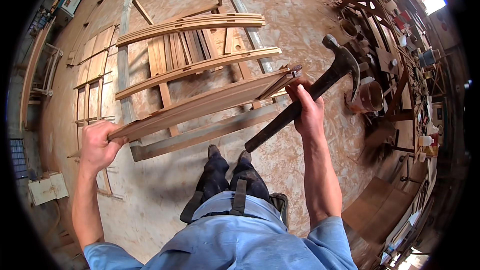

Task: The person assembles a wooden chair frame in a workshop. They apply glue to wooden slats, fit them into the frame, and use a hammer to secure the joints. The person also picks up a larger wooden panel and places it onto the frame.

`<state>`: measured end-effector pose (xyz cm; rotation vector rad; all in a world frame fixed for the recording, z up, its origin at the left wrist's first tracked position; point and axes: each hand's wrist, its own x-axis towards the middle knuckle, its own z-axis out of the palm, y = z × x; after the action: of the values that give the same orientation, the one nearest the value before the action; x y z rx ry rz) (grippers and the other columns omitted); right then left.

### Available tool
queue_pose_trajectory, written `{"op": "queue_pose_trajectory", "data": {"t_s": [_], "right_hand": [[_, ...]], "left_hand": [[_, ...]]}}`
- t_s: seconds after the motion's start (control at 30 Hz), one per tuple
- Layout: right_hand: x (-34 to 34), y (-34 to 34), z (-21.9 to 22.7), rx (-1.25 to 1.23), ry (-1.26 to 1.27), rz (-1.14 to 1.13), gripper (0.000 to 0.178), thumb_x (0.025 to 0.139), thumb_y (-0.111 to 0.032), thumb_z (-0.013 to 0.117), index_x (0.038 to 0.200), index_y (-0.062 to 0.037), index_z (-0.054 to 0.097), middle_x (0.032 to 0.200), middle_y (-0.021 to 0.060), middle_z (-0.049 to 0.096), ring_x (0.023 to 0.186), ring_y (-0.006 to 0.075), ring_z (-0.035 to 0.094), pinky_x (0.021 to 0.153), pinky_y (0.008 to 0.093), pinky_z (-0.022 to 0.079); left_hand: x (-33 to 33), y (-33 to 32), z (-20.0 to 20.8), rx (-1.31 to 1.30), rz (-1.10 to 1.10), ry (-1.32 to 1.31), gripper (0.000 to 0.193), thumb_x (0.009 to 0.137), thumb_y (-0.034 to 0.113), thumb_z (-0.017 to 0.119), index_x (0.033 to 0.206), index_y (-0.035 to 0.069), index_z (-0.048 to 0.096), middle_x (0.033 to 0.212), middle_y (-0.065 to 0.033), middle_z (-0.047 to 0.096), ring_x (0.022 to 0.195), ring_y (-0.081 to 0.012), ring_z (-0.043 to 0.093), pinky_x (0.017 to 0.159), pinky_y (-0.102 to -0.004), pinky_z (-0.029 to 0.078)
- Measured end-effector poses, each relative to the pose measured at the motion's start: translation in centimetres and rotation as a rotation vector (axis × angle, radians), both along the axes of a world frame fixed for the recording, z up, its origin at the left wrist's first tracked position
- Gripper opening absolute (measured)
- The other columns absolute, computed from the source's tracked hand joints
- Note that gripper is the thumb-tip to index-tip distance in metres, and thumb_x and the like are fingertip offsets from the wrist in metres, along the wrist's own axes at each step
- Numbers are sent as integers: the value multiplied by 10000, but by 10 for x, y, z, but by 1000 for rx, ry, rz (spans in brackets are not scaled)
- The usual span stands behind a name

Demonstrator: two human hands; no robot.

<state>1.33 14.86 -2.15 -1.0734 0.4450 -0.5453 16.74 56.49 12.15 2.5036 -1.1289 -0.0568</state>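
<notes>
My left hand (98, 145) is closed around the near left end of a long brown wooden board (200, 102). The board slants up to the right across my front, above a wooden frame stand. At its far right end my right hand (310, 112) is closed, with a black claw hammer (343, 59) held in it. The hammer's head points up and right, away from me, while its handle runs down to the left past my wrist. My right fingertips are partly hidden behind the handle and meet the board's end.
Light wooden strips (195, 26) and a rail (200, 72) lie across the stand (235, 129). Short planks (185, 52) rest beneath them. A cluttered bench (400, 95) and a bucket (369, 97) stand at right. Slatted wooden panels (92, 95) lie on the floor at left.
</notes>
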Motion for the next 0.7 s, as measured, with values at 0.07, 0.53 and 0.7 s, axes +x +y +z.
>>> {"op": "queue_pose_trajectory", "data": {"t_s": [0.07,0.53,0.7], "right_hand": [[0,-2,-1,-18,-14,54,245,918,-141,594,1089,34,577,1052,106,610,1020,215,592,1000,406,438],[2,3,1,-79,31,42,165,935,-109,556,1008,34,594,932,39,585,891,113,526,826,257,406],[0,-3,-6,-91,7,81,193,945,-105,532,1060,45,569,998,82,598,990,161,569,966,339,426]], "left_hand": [[1,1,1,2,-1,26,129,632,2,720,720,34,632,618,-103,609,559,-257,594,527,-349,447],[17,9,-12,22,-46,-16,143,644,46,743,733,43,631,669,-107,631,619,-281,624,558,-363,473],[24,2,3,83,-71,-45,147,650,78,749,740,49,636,678,-95,638,630,-278,628,563,-367,480]]}}
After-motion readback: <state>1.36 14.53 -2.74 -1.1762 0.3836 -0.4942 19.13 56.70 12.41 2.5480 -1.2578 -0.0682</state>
